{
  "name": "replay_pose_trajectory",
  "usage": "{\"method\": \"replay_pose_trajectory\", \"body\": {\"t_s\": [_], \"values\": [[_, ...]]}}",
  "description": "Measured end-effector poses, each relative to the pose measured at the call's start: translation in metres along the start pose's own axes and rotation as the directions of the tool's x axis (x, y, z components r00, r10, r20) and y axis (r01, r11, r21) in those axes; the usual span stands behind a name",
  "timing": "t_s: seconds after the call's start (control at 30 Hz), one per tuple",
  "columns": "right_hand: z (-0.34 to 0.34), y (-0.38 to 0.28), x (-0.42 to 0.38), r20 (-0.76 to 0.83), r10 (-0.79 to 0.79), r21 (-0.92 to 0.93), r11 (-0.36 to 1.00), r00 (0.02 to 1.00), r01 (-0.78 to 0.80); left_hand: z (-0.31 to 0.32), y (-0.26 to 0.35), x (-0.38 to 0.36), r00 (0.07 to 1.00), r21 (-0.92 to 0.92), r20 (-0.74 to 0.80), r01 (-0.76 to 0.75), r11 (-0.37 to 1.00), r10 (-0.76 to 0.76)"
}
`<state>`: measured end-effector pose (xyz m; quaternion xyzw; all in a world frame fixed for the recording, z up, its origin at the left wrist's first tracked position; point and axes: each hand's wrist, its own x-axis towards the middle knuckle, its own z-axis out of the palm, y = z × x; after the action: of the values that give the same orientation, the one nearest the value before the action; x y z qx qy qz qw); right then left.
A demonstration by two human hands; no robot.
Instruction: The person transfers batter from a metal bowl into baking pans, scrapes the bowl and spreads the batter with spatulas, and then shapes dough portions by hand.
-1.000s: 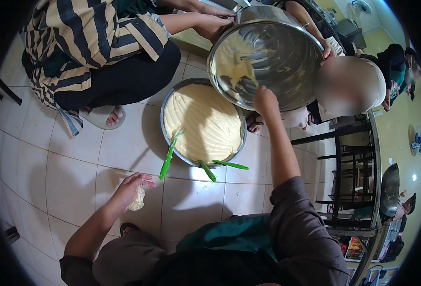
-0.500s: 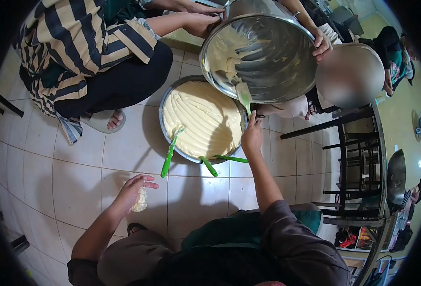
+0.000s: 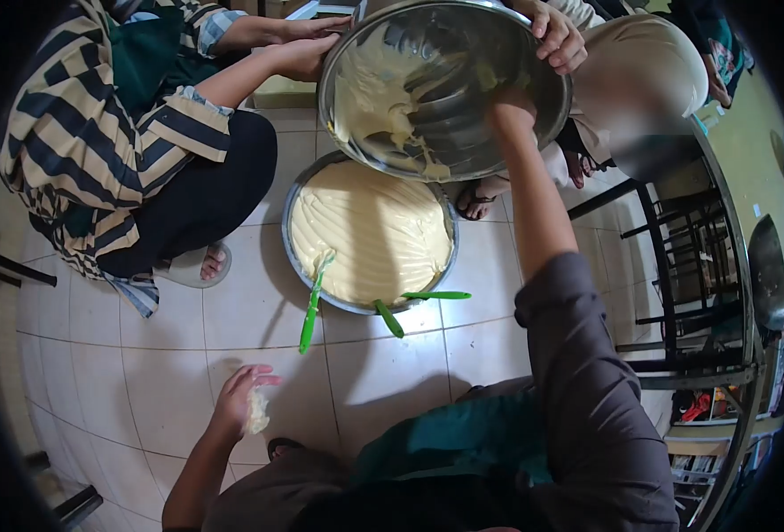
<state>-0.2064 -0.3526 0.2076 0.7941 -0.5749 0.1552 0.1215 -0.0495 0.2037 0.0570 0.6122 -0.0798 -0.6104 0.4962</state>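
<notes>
My right hand (image 3: 512,108) reaches into a large steel bowl (image 3: 450,133), closed round the spatula, whose pale blade shows dimly by the inner wall. Two people tilt this bowl, one on each side; pale batter streaks its inside. Below it on the floor stands a wide round basin (image 3: 293,253) filled with cream-coloured batter (image 3: 370,226). Three green-handled spatulas (image 3: 310,324) rest at its near edge. My left hand (image 3: 243,390) hangs over the tiles at the lower left, smeared with batter, with a pale clump (image 3: 255,413) at its palm.
A person in a striped top (image 3: 82,133) crouches at the left. Another person's hand (image 3: 556,35) grips the bowl's right rim. Dark metal racks (image 3: 693,257) stand at the right, with a wok (image 3: 767,275) beyond. A sandalled foot (image 3: 474,202) is near the basin.
My right hand has moved from below the tilted bowl's rim up into its interior with the spatula. The bowl sits higher and further left in view. My left hand remains low at the left.
</notes>
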Motion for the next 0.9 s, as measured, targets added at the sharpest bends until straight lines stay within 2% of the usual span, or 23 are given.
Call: {"method": "replay_pose_trajectory", "body": {"t_s": [0.07, 0.13, 0.2, 0.27, 0.37, 0.43, 0.47, 0.53, 0.6, 0.63, 0.7, 0.73, 0.77, 0.8, 0.87, 0.9], "values": [[0.019, -0.005, 0.043, -0.029, 0.157, 0.081, 0.985, 0.987, -0.154, -0.003, 0.007, -0.017, 0.993, 0.025, -0.102, 0.054, 0.998, -0.051], [0.087, 0.005, 0.086, -0.304, -0.049, 0.042, 0.997, 0.951, 0.064, -0.011, -0.001, -0.023, 0.980, -0.003, -0.167, 0.109, 0.994, -0.108], [0.111, -0.012, 0.101, -0.290, -0.262, -0.106, 0.965, 0.921, 0.241, -0.020, -0.016, -0.027, 0.974, -0.078, -0.195, 0.101, 0.992, -0.114], [0.117, -0.040, 0.081, 0.054, -0.415, -0.278, 0.867, 0.908, 0.413, -0.020, -0.019, -0.033, 0.972, -0.103, -0.210, 0.085, 0.991, -0.105], [0.056, -0.051, 0.071, 0.038, -0.596, -0.346, 0.745, 0.802, 0.570, -0.028, -0.015, -0.042, 0.967, -0.125, -0.242, 0.050, 0.991, -0.080], [0.035, -0.051, 0.083, -0.218, -0.480, -0.379, 0.844, 0.850, 0.379, -0.032, -0.009, -0.044, 0.960, -0.125, -0.271, 0.035, 0.992, -0.068], [0.040, -0.048, 0.103, -0.340, -0.446, -0.360, 0.875, 0.828, 0.323, -0.033, -0.004, -0.045, 0.954, -0.121, -0.293, 0.030, 0.992, -0.064], [0.069, -0.050, 0.124, -0.365, -0.516, -0.364, 0.845, 0.775, 0.391, -0.033, 0.002, -0.045, 0.946, -0.105, -0.318, 0.030, 0.994, -0.062], [0.080, -0.060, 0.108, -0.084, -0.672, -0.427, 0.691, 0.735, 0.583, -0.033, 0.008, -0.043, 0.947, -0.077, -0.312, 0.053, 0.996, -0.074], [0.069, -0.067, 0.095, 0.076, -0.728, -0.421, 0.596, 0.682, 0.683, -0.036, 0.011, -0.042, 0.946, -0.060, -0.316, 0.052, 0.997, -0.068], [0.021, -0.073, 0.087, 0.230, -0.812, -0.379, 0.433, 0.537, 0.818, -0.037, 0.007, -0.045, 0.944, -0.042, -0.320, 0.066, 0.997, -0.076], [0.001, -0.073, 0.089, 0.192, -0.839, -0.386, 0.412, 0.509, 0.825, -0.040, 0.002, -0.045, 0.937, -0.060, -0.338, 0.070, 0.996, -0.086], [0.008, -0.072, 0.108, -0.075, -0.872, -0.493, 0.455, 0.484, 0.742, -0.045, -0.002, -0.046, 0.931, -0.076, -0.353, 0.072, 0.994, -0.094], [0.014, -0.071, 0.127, -0.337, -0.840, -0.544, 0.542, 0.424, 0.641, -0.048, -0.004, -0.044, 0.925, -0.086, -0.368, 0.067, 0.994, -0.094], [0.020, -0.071, 0.133, -0.493, -0.782, -0.557, 0.621, 0.382, 0.552, -0.042, 0.002, -0.041, 0.930, -0.068, -0.356, 0.071, 0.995, -0.091], [0.031, -0.069, 0.126, -0.404, -0.792, -0.546, 0.610, 0.457, 0.574, -0.039, 0.006, -0.041, 0.932, -0.058, -0.351, 0.075, 0.996, -0.090]]}}
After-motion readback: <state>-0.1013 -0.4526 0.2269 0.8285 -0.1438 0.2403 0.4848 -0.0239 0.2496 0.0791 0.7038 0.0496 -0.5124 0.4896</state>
